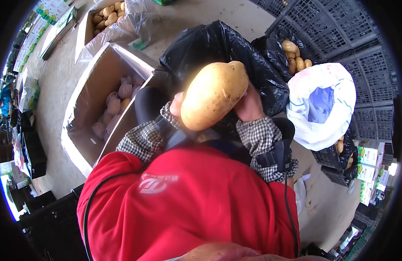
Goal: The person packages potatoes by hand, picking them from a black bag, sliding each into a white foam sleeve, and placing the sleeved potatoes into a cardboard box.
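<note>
A large pale-yellow potato [215, 96] with small dark specks is held up in front of my chest, between both hands. My left hand [176, 105] grips its left side, with most of the fingers hidden behind it. On the lower right side, my right hand [250, 104] is closed around it, its fingertips also out of sight. Beneath and beyond the potato lies a black plastic bag [201, 43]. To my left stands an open cardboard box [86, 108], holding several potatoes in foam nets [118, 98].
Another box [84, 35] of bare potatoes [109, 16] stands farther off. At right are a white bag [340, 82] with bluish contents, potatoes [292, 50] in a black bag, and stacked black plastic crates [348, 26]. Printed cartons [367, 161] stand at far right.
</note>
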### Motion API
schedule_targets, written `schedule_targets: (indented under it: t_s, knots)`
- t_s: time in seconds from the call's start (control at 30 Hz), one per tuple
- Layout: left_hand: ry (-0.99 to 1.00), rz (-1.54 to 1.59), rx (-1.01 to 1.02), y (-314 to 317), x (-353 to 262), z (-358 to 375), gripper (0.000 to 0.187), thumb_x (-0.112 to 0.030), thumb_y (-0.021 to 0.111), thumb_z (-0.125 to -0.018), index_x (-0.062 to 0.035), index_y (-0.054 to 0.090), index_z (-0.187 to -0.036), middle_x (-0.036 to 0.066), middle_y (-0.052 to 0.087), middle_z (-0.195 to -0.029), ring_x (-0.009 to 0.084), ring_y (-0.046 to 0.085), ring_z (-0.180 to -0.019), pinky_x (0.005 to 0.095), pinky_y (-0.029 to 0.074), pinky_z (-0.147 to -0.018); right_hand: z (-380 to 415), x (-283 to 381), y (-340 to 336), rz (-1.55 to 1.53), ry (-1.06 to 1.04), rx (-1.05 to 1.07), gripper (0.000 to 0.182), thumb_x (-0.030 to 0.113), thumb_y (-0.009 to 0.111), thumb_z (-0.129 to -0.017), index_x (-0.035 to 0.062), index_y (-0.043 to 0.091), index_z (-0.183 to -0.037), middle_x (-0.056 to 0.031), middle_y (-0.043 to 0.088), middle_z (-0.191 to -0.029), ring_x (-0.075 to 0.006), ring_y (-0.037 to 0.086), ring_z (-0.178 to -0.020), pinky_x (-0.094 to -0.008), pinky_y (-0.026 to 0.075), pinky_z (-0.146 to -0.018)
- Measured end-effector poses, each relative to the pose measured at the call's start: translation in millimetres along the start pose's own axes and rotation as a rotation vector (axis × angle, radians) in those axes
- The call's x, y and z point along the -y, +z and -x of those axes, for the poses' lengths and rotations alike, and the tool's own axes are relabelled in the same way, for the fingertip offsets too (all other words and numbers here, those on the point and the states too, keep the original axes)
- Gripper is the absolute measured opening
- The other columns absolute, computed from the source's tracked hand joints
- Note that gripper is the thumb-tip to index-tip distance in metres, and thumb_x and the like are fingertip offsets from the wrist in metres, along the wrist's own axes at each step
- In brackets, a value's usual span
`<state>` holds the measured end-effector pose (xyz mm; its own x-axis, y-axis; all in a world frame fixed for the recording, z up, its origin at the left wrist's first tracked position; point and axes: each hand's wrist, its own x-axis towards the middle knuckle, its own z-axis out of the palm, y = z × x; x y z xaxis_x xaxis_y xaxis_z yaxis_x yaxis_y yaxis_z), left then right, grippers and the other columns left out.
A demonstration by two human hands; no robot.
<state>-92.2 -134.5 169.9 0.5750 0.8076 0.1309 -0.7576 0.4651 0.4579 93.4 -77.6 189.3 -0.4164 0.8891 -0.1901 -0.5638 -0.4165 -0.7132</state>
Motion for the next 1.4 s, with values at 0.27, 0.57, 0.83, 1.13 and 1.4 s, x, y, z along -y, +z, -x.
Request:
schedule_targets:
  t_s: [0.27,0.57,0.83,1.13,1.4]
  knots:
    - [0.019,-0.279,0.071,15.6,-19.1,0.7,0.093,-0.038,0.066,-0.061,0.0011,0.019,-0.13,0.019,0.034,-0.128,0.0278,0.038,-0.116,0.0375,0.03,-0.096,-8.2,52.3,51.6,1.064,-0.75,-0.015,0.015,0.014,0.055,-0.082,0.0035,0.059,-0.092,-0.0038,0.059,-0.079,-0.0121,0.057,-0.07,-0.0242,0.045,-0.064]
    - [0.2,-0.279,-0.048,3.4,-26.8,-4.5,0.092,-0.032,0.067,-0.06,0.0029,0.019,-0.129,0.017,0.037,-0.124,0.0237,0.041,-0.114,0.0345,0.032,-0.096,4.7,34.5,84.9,1.569,-1.34,0.359,0.027,0.007,0.06,-0.066,0.0089,0.061,-0.093,-0.0004,0.041,-0.06,-0.0147,0.047,-0.051,-0.0282,0.041,-0.046]
    - [0.439,-0.274,-0.213,18.8,-72.6,45.8,0.08,-0.033,0.062,-0.068,0.0038,0.023,-0.128,0.018,0.042,-0.12,0.0242,0.046,-0.108,0.0337,0.037,-0.093,-5.7,5.4,112.4,1.322,-1.098,0.596,0.027,0.0,0.061,-0.069,0.0077,0.059,-0.095,-0.0051,0.053,-0.071,-0.0191,0.054,-0.062,-0.028,0.045,-0.054]
    - [0.411,-0.384,-0.965,-69.0,-155.2,251.6,0.067,-0.034,0.056,-0.075,0.0005,0.03,-0.125,0.017,0.044,-0.118,0.0255,0.05,-0.103,0.0353,0.043,-0.086,-25.6,-16.2,38.7,1.087,-0.364,0.194,0.016,0.01,0.048,-0.085,0.0027,0.058,-0.096,-0.0038,0.051,-0.071,-0.0095,0.049,-0.06,-0.0205,0.042,-0.055]
    - [0.001,-2.022,-1.015,-150.1,-220.3,224.8,0.079,-0.029,0.072,-0.06,-0.0001,0.034,-0.123,0.018,0.037,-0.125,0.0297,0.038,-0.114,0.038,0.031,-0.096,-50.5,-22.7,22.3,1.022,-0.212,0.055,0.017,0.013,0.049,-0.086,0.0014,0.057,-0.096,-0.0022,0.053,-0.07,-0.0071,0.049,-0.06,-0.0194,0.041,-0.056]
